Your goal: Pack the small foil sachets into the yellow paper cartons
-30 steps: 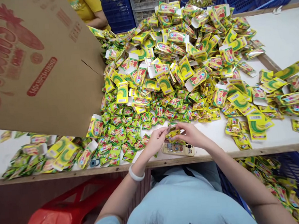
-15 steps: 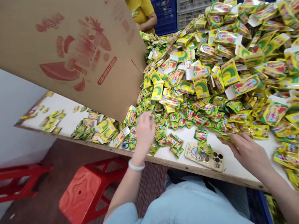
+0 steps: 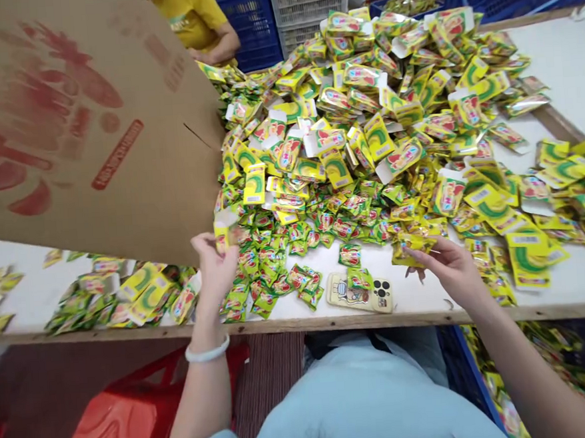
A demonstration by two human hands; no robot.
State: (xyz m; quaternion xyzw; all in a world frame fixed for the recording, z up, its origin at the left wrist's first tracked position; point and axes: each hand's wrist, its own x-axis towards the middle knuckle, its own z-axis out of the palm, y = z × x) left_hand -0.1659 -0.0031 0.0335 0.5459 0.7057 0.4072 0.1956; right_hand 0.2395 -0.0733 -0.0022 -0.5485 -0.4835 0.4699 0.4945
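My left hand [image 3: 216,264] is lifted just above the table and pinches a small yellow carton [image 3: 224,230] with an open white flap. My right hand [image 3: 449,268] grips a stack of yellow sachets [image 3: 408,245] at the near edge of the heap. A large heap of yellow-green cartons and sachets [image 3: 366,120] covers the white table [image 3: 557,74]. Between my hands, a phone in a cartoon case [image 3: 360,293] lies flat near the table's front edge with a sachet on it.
A big tilted cardboard box [image 3: 76,127] fills the left. More cartons [image 3: 128,297] lie under it. A person in a yellow shirt [image 3: 198,19] stands at the far side. Red stools [image 3: 116,425] sit below left; a blue crate of sachets [image 3: 533,369] sits below right.
My hands were together over the phone, then spread apart. The left hand has picked a carton out of the pile; the right has taken up sachets. The camera swung left and back.
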